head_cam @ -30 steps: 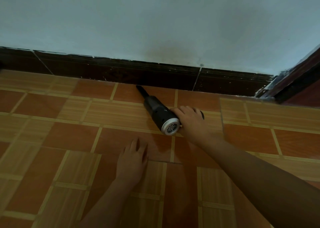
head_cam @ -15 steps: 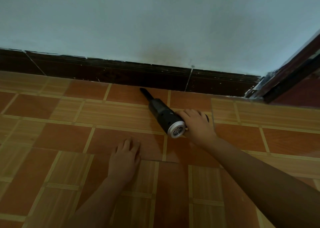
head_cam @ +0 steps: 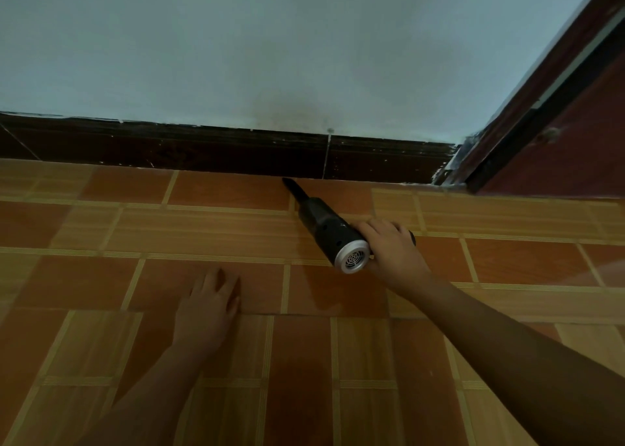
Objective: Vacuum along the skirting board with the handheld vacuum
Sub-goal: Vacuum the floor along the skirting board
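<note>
One line matters here: the long axis of the vacuum point(head_cam: 324, 229); it lies slantwise on the floor point(head_cam: 203, 229), its silver vented end toward me and its thin nozzle point(head_cam: 295, 189) pointing away and leftward, tip at the foot of the skirting board point(head_cam: 203, 148); my right hand point(head_cam: 392, 252) grips its handle, fingers curled over the top; my left hand point(head_cam: 209, 303) rests flat on the tiles, fingers spread, holding nothing, well apart from the vacuum and nearer me; the board runs left to right, ending at the door frame point(head_cam: 541, 107); I judge the next stroke must slide sideways with the tip hugging that dark edge.
</note>
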Tool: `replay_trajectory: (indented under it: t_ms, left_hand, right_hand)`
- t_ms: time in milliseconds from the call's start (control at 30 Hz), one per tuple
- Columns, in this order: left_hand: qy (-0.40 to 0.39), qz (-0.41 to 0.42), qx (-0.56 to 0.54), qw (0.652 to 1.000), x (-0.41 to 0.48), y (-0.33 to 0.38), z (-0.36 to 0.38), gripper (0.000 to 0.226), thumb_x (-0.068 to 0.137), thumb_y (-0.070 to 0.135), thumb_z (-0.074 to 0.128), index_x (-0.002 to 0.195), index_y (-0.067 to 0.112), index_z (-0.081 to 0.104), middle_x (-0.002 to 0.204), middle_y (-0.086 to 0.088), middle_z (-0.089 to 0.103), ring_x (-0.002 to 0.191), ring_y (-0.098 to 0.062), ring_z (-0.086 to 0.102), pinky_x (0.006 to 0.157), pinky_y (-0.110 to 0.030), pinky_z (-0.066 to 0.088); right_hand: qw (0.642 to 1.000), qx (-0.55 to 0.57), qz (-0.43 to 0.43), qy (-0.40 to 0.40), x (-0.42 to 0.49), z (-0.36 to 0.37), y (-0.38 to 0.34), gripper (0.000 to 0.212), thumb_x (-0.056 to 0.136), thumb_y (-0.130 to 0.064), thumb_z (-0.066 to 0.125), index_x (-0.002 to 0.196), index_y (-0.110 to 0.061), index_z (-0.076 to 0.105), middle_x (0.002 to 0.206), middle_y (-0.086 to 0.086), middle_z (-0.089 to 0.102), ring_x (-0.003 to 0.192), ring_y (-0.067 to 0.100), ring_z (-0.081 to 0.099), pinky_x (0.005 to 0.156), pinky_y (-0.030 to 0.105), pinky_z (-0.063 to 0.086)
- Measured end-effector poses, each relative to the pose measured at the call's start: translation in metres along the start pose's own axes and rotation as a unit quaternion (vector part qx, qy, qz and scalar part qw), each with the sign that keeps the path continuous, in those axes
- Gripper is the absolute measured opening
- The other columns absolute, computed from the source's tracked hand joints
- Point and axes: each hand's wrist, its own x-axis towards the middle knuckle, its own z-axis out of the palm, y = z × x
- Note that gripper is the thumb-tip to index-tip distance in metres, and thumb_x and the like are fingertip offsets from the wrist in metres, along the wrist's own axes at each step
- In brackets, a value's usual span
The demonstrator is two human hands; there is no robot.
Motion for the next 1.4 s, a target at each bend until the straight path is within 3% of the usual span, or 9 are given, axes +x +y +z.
replay_trajectory:
  t_ms: [133, 467, 1000, 1267, 1400]
  left_hand:
    - [0.002, 0.02, -0.017, 1.0, 0.007, 0.014, -0.004, 0.043, 0.095, 0.034, 0.044, 0.136, 0.021, 0.045, 0.139, -0.008, 0.043, 0.124, -0.025, 0.042, 0.096, -0.038, 0.041]
    - [-0.016, 0.072, -0.037, 0.997, 0.013, 0.042, -0.011, 0.039, 0.096, 0.034, 0.042, 0.133, 0.021, 0.047, 0.137, -0.001, 0.044, 0.126, -0.02, 0.042, 0.097, -0.032, 0.038]
    - [-0.034, 0.045, -0.001, 0.998, 0.007, -0.003, -0.019, 0.046, 0.097, 0.038, 0.039, 0.141, 0.026, 0.036, 0.142, 0.001, 0.038, 0.125, -0.017, 0.042, 0.096, -0.029, 0.042]
    - [-0.034, 0.077, 0.019, 0.996, 0.006, -0.004, -0.024, 0.046, 0.098, 0.039, 0.036, 0.141, 0.026, 0.034, 0.144, 0.001, 0.036, 0.126, -0.015, 0.042, 0.098, -0.027, 0.043]
    - [-0.047, 0.148, 0.044, 0.987, 0.003, 0.02, -0.023, 0.047, 0.099, 0.038, 0.031, 0.145, 0.026, 0.026, 0.15, 0.002, 0.028, 0.127, -0.015, 0.041, 0.098, -0.026, 0.042]
  right_hand:
    - [1.0, 0.004, 0.013, 0.014, -0.014, -0.003, 0.014, 0.045, 0.088, -0.025, 0.058, 0.13, -0.02, 0.044, 0.127, 0.001, 0.052, 0.123, 0.019, 0.041, 0.107, 0.037, 0.018]
    - [0.999, 0.021, 0.029, 0.028, -0.021, -0.004, 0.015, 0.043, 0.088, -0.025, 0.057, 0.129, -0.018, 0.045, 0.125, 0.002, 0.053, 0.122, 0.018, 0.042, 0.106, 0.036, 0.018]
    - [0.999, 0.014, -0.037, 0.0, 0.015, 0.01, -0.031, 0.05, 0.086, -0.023, 0.06, 0.132, -0.022, 0.041, 0.13, -0.001, 0.05, 0.126, 0.018, 0.039, 0.111, 0.041, 0.016]
    - [0.999, 0.016, -0.032, 0.0, 0.01, 0.007, -0.029, 0.05, 0.086, -0.023, 0.06, 0.132, -0.023, 0.041, 0.13, -0.001, 0.05, 0.127, 0.017, 0.038, 0.112, 0.041, 0.014]
    - [1.0, 0.012, -0.012, 0.002, 0.002, 0.003, -0.02, 0.05, 0.087, -0.024, 0.059, 0.133, -0.023, 0.04, 0.131, -0.001, 0.049, 0.128, 0.018, 0.037, 0.112, 0.04, 0.013]
